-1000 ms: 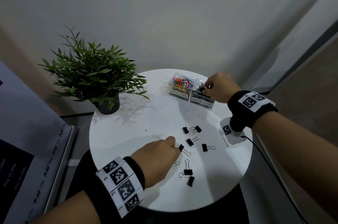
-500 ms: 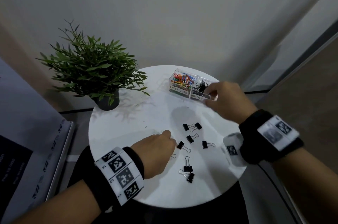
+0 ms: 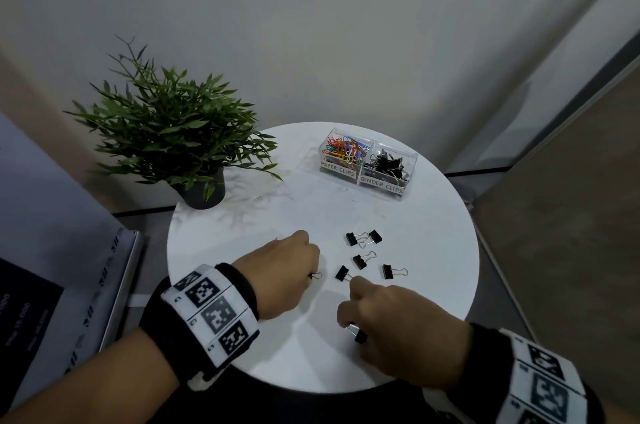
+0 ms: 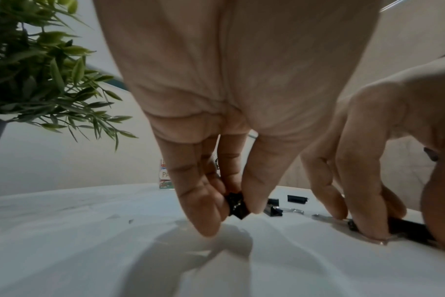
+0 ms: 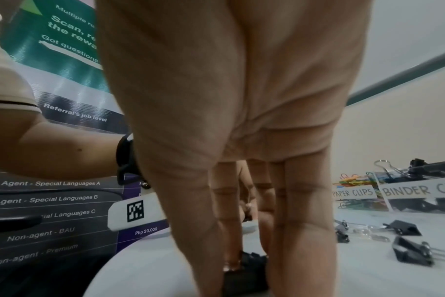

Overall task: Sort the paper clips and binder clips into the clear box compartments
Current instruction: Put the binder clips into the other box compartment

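Note:
The clear box point(image 3: 405, 177) stands at the table's far side, with coloured paper clips point(image 3: 344, 148) in its left compartment and black binder clips point(image 3: 389, 164) in its right. Several loose binder clips point(image 3: 360, 261) lie mid-table. My left hand point(image 3: 313, 273) pinches a small black binder clip point(image 4: 238, 205) just above the table; its wire handle point(image 3: 316, 275) sticks out. To its right, my right hand point(image 3: 349, 323) is down on the table, fingertips and thumb closing round another binder clip point(image 5: 252, 261), also seen as binder clip point(image 3: 359, 336).
A potted green plant point(image 3: 173, 132) stands at the table's back left. The round white table point(image 3: 433, 233) drops off close behind my wrists. A printed banner point(image 5: 64, 197) stands to the left. More loose binder clips point(image 5: 412, 251) lie between my right hand and the box.
My right hand left the box's binder-clip compartment and came back to the near clips, landing on one. My left hand has picked a clip off the table.

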A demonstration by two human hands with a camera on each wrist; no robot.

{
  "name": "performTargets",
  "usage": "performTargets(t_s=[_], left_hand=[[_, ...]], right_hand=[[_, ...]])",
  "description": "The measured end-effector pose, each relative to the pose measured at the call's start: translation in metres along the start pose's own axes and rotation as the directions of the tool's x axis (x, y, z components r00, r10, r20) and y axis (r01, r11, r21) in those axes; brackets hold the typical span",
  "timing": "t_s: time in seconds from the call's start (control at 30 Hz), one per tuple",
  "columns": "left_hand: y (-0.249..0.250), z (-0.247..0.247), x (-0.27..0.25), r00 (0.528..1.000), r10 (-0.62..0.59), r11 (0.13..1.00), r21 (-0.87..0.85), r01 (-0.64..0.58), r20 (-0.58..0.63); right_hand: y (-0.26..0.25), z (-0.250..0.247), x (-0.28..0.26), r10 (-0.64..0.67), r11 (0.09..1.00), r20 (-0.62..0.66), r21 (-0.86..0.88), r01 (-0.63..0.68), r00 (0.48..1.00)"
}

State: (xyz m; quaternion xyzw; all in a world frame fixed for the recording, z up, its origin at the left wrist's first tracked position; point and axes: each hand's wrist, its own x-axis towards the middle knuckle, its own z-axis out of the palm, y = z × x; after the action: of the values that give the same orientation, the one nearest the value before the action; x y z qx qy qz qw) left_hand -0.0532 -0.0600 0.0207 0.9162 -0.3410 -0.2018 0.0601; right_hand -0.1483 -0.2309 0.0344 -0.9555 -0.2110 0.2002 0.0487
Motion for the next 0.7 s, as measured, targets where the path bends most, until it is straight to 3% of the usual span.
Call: performTargets(t_s=[0.13,0.27,0.37,0.43,0.47,0.57,0.7], left_hand=[[0.007,-0.015,0.008,0.999,0.028,1.0,-0.008,-0.028,-0.03],[0.022,-0.05,0.039,0.985,0.076,0.997,-0.018,-0.08,-0.158],[0.034,-0.08,0.083,0.952,0.114,0.991,-0.029,-0.128,-0.284],[0.042,-0.095,0.113,0.934,0.101,0.993,-0.029,-0.118,-0.344],[0.046,-0.1,0.126,0.931,0.089,0.994,-0.024,-0.104,-0.354],[0.056,-0.105,0.156,0.938,0.065,0.998,0.017,-0.063,-0.342],[0.059,-0.094,0.172,0.953,0.072,0.994,0.105,-0.042,-0.295]], right_hand=[[0.003,0.007,0.008,0.036,0.998,-0.001,-0.055,-0.036,0.999],[0.0,0.008,0.01,0.057,0.994,-0.062,-0.09,-0.062,0.996],[-0.007,0.006,0.007,0.164,0.983,-0.023,-0.079,-0.165,0.986],[-0.008,0.011,0.01,0.204,0.976,-0.144,-0.047,-0.212,0.968],[-0.01,0.01,0.01,0.222,0.97,-0.176,-0.06,-0.235,0.959],[-0.018,-0.006,0.006,0.263,0.964,-0.022,0.031,-0.263,0.964],[-0.014,0.004,0.007,0.273,0.961,-0.021,0.059,-0.271,0.962]])
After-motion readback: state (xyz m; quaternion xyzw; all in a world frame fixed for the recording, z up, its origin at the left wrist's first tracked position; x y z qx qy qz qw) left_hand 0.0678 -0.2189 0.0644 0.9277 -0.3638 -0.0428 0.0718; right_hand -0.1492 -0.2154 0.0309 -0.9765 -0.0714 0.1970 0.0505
